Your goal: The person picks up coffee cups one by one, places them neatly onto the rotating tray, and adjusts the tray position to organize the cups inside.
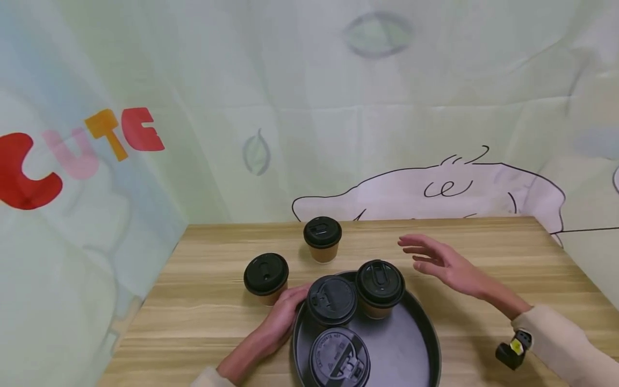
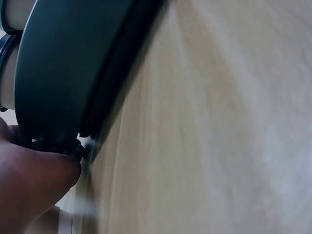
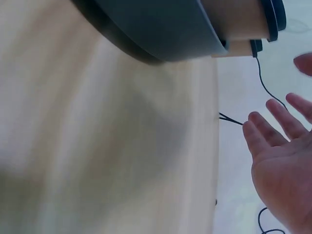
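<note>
A round black tray [image 1: 430, 344] lies on the table, carrying three brown paper coffee cups with black lids: one at the back right [image 1: 380, 285], one at the left [image 1: 332, 301] and one near the front [image 1: 339, 357]. At the tray's left rim, my left hand [image 1: 280, 317] grips the edge; its fingertips are partly hidden behind the left cup. The left wrist view shows that hand [image 2: 34, 180] against the tray's wall [image 2: 68, 68]. My right hand [image 1: 447, 266] hovers right of the back-right cup, fingers extended, holding nothing.
Two more lidded cups stand off the tray on the wooden table [image 1: 208, 301]: one [image 1: 267, 277] just left of my left hand, another [image 1: 322, 239] near the table's back edge. A printed curtain [image 1: 271, 64] hangs behind the table.
</note>
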{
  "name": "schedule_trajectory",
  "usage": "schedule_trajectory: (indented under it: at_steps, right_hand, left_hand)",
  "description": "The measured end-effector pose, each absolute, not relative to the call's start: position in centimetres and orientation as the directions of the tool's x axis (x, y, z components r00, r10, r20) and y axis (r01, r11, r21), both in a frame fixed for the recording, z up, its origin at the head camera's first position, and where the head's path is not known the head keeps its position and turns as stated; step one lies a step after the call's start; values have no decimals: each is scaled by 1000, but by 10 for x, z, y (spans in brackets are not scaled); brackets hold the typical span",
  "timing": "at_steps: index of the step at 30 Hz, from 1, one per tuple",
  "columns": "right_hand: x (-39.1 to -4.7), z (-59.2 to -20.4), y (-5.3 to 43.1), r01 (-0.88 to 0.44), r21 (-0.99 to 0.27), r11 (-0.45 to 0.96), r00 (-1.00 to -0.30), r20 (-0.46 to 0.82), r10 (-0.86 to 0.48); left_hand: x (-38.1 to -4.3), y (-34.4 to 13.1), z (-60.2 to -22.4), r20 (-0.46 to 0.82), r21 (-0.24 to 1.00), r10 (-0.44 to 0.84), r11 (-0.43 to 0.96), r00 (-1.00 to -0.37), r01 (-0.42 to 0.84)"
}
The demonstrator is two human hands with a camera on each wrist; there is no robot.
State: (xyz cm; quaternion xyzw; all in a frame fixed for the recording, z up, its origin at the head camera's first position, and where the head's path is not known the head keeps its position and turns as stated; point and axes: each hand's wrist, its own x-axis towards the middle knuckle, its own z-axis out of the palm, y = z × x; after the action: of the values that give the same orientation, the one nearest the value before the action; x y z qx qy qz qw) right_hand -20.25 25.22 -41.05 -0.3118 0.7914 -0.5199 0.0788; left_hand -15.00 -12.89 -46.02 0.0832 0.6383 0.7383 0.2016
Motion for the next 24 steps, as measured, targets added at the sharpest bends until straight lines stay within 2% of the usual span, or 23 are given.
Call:
schedule_trajectory:
  at_steps: [6,17,24]
  right_hand:
    - [-229,-403,241,-431,-848,308,-766,163,-622]
    - [-260,-393,208,-431,-857,283,-725,143,-673]
    - [-280,-387,185,-441,-856,268,-675,119,-728]
  left_hand:
    - [-150,-128,-461,-143,977,398,-90,-906,-194]
    - [-152,-132,-460,-134,980,406,-78,-904,-180]
    - [-149,-130,-463,-116,979,412,-108,-904,-175]
